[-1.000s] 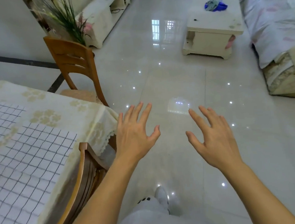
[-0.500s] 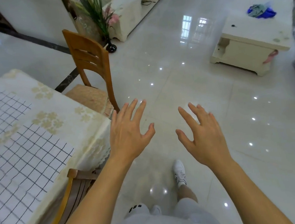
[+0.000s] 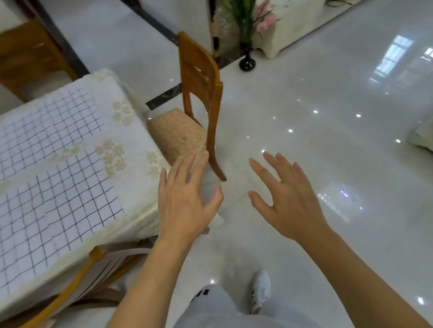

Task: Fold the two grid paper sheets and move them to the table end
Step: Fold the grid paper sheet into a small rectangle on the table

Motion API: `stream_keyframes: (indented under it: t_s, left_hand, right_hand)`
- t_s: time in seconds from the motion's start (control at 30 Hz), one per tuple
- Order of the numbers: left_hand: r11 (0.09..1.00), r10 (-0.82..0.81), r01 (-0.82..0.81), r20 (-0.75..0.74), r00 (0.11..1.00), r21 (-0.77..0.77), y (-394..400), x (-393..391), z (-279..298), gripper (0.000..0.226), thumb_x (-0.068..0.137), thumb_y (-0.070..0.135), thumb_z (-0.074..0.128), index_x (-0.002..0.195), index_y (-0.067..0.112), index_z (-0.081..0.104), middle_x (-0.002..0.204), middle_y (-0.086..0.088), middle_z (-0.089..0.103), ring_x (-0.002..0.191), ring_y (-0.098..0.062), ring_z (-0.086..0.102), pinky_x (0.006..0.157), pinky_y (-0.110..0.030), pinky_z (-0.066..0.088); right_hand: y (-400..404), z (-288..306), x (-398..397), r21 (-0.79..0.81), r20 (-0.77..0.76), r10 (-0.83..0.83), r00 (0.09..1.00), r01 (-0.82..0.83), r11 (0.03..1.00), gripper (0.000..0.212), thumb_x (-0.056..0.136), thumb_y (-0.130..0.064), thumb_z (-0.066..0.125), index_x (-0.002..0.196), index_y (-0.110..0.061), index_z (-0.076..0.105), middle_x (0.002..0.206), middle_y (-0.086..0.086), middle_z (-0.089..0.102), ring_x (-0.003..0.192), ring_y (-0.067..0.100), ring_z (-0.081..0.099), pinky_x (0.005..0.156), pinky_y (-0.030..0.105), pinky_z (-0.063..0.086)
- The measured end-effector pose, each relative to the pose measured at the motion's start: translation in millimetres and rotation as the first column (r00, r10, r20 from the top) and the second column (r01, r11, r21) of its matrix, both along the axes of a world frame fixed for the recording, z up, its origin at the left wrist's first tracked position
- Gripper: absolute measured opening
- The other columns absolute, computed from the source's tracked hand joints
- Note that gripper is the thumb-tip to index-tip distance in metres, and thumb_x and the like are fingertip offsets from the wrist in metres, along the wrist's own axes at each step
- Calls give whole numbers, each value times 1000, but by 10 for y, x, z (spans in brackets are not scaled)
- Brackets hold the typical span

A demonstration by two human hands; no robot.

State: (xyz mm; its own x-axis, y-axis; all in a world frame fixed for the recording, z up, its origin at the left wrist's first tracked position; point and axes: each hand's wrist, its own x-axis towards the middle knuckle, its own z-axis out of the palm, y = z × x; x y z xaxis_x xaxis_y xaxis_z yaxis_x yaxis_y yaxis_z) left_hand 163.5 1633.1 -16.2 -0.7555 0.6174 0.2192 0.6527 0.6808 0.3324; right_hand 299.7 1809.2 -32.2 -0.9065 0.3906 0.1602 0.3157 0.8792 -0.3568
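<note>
1. The table [image 3: 133, 155], under its cream floral cloth, fills your left side. You stand off its corner over the glossy floor, so you judge the step in hand as the approach: get square to the table edge before you reach.
2. The near grid sheet [image 3: 42, 215] lies flat on the cloth close to the table's near edge, one corner close to the table corner. It looks the easier one to take first.
3. The far grid sheet [image 3: 42, 129] lies flat beyond it, a strip of bare cloth between the two. Neither sheet is folded yet, so both folds and the move to the table end remain.
4. Two wooden chairs crowd the table: one chair [image 3: 201, 97] beside the far edge, another chair back [image 3: 64, 289] tucked in just below the near sheet. Lean over the tucked one rather than bumping it.
5. Your left hand [image 3: 185, 205] hovers by the table corner, fingers spread and straight, holding nothing and touching neither sheet.
6. Your right hand [image 3: 289, 202] hangs over the floor, also spread and empty, apart from the left. Bring both over the near sheet, lift one edge with your fingertips, match the corners, then press the crease flat.
</note>
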Motion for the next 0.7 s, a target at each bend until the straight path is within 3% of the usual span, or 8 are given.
stream_keyframes:
  t_s: [0.2, 0.3, 0.43, 0.7]
  left_hand:
    - [969, 245, -245, -7, 969, -24, -289, -157, 42, 67, 90, 55, 45, 152, 30, 35, 158, 0, 37, 146, -25, 31, 121, -53, 20]
    - [928, 370, -370, -22, 929, -30, -553, -240, 51, 67, 90, 54, 47, 151, 30, 36, 158, 0, 37, 146, -25, 32, 120, -54, 21]
    - [864, 502, -502, -23, 865, -27, -971, -360, 33, 67, 88, 55, 45, 150, 29, 39, 156, 0, 40, 145, -26, 34, 119, -55, 24]
    - [766, 642, -642, 2, 767, -35, -1906, -797, -43, 68, 89, 55, 43, 151, 28, 38, 157, -1, 39, 146, -25, 30, 121, -54, 20]
  right_hand:
    - [24, 11, -660, -8, -38, 244, 969, -245, 969, 61, 96, -53, 41, 149, -23, 43, 155, 11, 42, 146, 32, 34, 117, 54, 30]
    - [-110, 8, -1045, -28, -9, 354, 935, -354, 935, 61, 96, -56, 38, 149, -25, 42, 156, 8, 40, 147, 28, 31, 118, 52, 28]
    - [-427, 4, -1508, -47, -11, 496, 868, -496, 867, 60, 96, -56, 42, 150, -28, 39, 153, 10, 42, 143, 30, 36, 110, 56, 36]
    - [-1315, -46, -2306, -4, 19, 603, 797, -603, 798, 62, 97, -55, 46, 153, -33, 33, 160, 3, 34, 148, 28, 28, 117, 53, 26]
